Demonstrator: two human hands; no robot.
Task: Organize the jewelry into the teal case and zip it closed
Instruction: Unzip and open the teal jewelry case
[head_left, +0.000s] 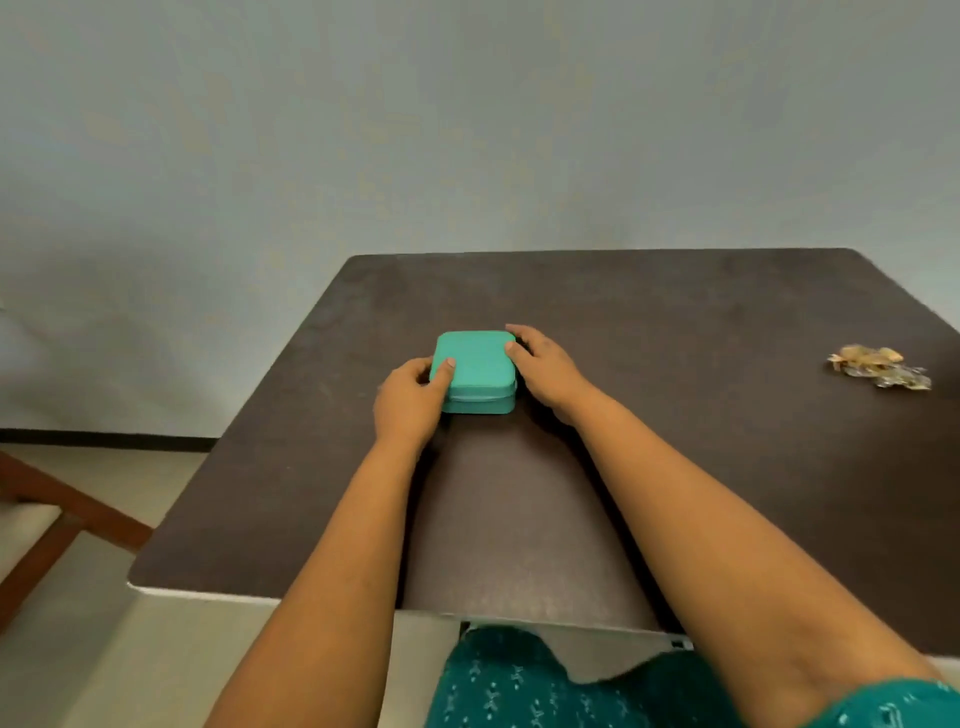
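A closed teal case (478, 370) with rounded corners lies near the middle of the dark brown table (675, 322). My left hand (410, 400) grips its left side, thumb resting on the lid. My right hand (543, 369) holds its right side, fingers curled round the far corner. A small heap of gold jewelry (878, 366) lies far off at the table's right edge, apart from both hands. The case's zip is hard to make out.
A grey wall stands behind the table. A wooden chair frame (57, 514) sits on the floor to the left. The table's near edge (291, 597) runs just above my lap in teal patterned cloth (519, 680).
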